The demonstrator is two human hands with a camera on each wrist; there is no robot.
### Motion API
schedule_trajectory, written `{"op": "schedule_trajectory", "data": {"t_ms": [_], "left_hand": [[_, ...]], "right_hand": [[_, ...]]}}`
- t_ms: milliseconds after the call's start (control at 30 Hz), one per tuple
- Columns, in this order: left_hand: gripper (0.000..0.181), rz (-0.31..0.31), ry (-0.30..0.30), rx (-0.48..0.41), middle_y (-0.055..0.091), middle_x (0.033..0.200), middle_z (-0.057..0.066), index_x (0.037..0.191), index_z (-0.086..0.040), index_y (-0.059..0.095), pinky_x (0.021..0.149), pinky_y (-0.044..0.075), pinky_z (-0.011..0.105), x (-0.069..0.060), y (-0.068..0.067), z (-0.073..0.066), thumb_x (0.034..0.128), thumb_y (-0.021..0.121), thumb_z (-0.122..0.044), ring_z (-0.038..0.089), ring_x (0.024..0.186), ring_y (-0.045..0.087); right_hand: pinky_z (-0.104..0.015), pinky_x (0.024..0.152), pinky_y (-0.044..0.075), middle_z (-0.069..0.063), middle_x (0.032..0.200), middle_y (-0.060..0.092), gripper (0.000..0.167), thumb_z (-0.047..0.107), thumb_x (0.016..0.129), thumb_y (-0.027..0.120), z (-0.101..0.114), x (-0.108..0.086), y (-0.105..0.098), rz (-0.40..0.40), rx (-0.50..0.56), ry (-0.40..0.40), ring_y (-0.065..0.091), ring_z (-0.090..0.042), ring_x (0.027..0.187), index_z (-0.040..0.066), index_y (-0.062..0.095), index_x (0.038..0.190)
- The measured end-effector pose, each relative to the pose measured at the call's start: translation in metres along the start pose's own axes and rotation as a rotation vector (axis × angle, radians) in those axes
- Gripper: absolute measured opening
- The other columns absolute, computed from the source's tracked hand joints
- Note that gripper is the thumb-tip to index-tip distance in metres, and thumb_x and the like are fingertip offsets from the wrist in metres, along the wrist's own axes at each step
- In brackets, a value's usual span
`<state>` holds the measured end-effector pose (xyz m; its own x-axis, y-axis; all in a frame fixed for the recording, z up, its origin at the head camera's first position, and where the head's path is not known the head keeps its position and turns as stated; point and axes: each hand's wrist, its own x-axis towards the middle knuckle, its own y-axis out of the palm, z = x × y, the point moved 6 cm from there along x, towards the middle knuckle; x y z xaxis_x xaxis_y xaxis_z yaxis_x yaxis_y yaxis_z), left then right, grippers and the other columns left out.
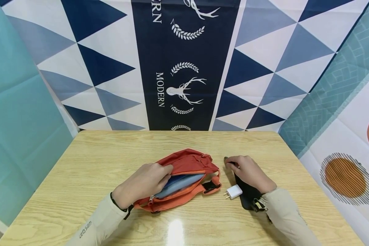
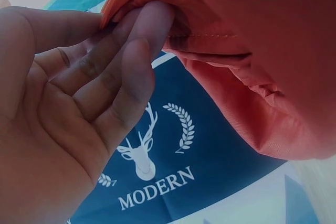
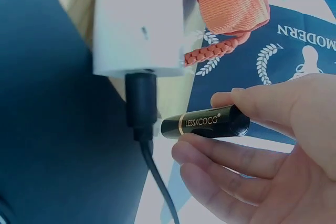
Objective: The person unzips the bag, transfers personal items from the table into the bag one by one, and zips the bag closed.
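A red waist bag (image 1: 184, 164) with an orange zip lies on the table, its pocket gaping over something blue and grey-blue inside. My left hand (image 1: 146, 181) grips the bag's upper edge; in the left wrist view the fingers of that hand (image 2: 79, 82) hold the red fabric (image 2: 231, 93). To the right of the bag, my right hand (image 1: 249, 172) pinches a small black tube with a gold band; the right wrist view shows the tube (image 3: 205, 123) between thumb and fingers of the hand (image 3: 262, 156).
A white plug adapter (image 1: 234, 191) lies between bag and right wrist, beside a flat black item (image 1: 247, 193) under the right forearm. In the right wrist view a black cable (image 3: 157, 174) runs from the white adapter (image 3: 137, 24). Patterned cloth hangs behind the wooden table (image 1: 110, 147).
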<state>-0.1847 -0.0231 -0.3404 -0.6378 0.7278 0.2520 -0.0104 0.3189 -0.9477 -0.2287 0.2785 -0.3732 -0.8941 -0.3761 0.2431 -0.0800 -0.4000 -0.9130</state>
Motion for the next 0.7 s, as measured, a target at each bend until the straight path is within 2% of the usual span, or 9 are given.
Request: {"op": "schedule_trajectory", "data": {"t_ms": [267, 500, 700], "left_hand": [[0.015, 0.002, -0.004, -0.003, 0.038, 0.058, -0.008, 0.086, -0.017, 0.054, 0.048, 0.031, 0.021, 0.000, 0.000, 0.001, 0.0995, 0.058, -0.015, 0.004, 0.047, 0.036], [0.015, -0.002, -0.008, -0.004, 0.038, 0.058, -0.007, 0.085, -0.018, 0.054, 0.048, 0.032, 0.022, -0.001, -0.001, 0.001, 0.0994, 0.058, -0.015, 0.005, 0.048, 0.037], [0.016, -0.004, -0.010, -0.005, 0.038, 0.058, -0.007, 0.085, -0.018, 0.053, 0.048, 0.031, 0.022, -0.001, 0.000, 0.001, 0.0992, 0.059, -0.015, 0.005, 0.048, 0.036]], "right_hand": [[-0.032, 0.066, 0.053, -0.008, 0.101, 0.074, 0.015, 0.007, 0.095, 0.066, 0.006, 0.001, -0.006, -0.007, 0.007, -0.041, 0.067, -0.010, 0.078, 0.006, 0.076, 0.106], [-0.032, 0.068, 0.056, -0.010, 0.106, 0.074, 0.018, 0.008, 0.096, 0.064, 0.013, 0.000, -0.018, -0.005, 0.023, -0.057, 0.069, -0.012, 0.080, 0.007, 0.075, 0.110], [-0.033, 0.071, 0.057, -0.007, 0.107, 0.074, 0.021, 0.010, 0.098, 0.063, 0.029, -0.003, -0.031, -0.010, 0.048, -0.077, 0.071, -0.015, 0.082, 0.010, 0.074, 0.115]]}}
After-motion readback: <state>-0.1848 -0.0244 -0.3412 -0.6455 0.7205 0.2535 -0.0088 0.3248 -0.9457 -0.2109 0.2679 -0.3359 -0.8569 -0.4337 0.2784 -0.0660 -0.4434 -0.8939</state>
